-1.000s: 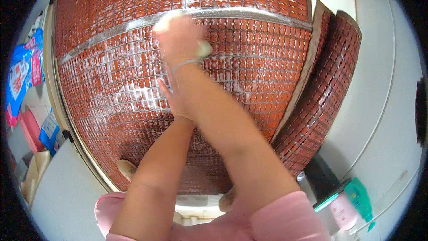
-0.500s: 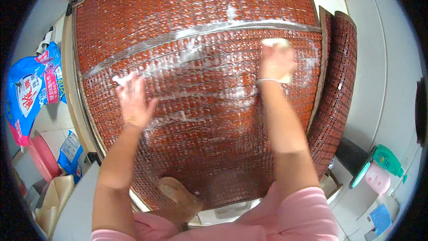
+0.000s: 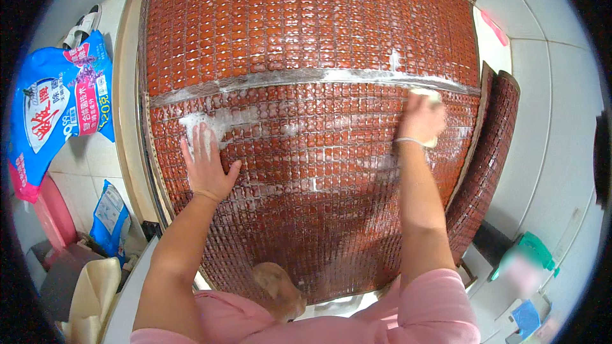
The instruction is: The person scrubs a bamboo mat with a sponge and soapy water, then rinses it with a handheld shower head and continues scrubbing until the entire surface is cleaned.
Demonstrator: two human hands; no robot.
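A large reddish-brown mat of small square tiles (image 3: 306, 44) fills the middle of the view, streaked with white suds along a grey seam band (image 3: 287, 79). My left hand (image 3: 207, 165) lies flat on the mat at the left, fingers spread, beside a soapy patch. My right hand (image 3: 421, 120) presses a pale sponge or cloth (image 3: 426, 95) against the mat near its right edge, just below the seam. Both forearms reach up from my pink sleeves at the bottom.
A folded part of the same mat (image 3: 491, 165) hangs at the right. A large blue detergent bag (image 3: 60, 108) leans at the left, a smaller blue pouch (image 3: 108, 216) below it. A pink basin (image 3: 51, 216) and a green-lidded container (image 3: 532, 255) sit on the white tiled floor.
My left hand has moved right and down on the mat. My right hand has stayed near the right edge with the cloth, shifting slightly. The view has tilted a little.
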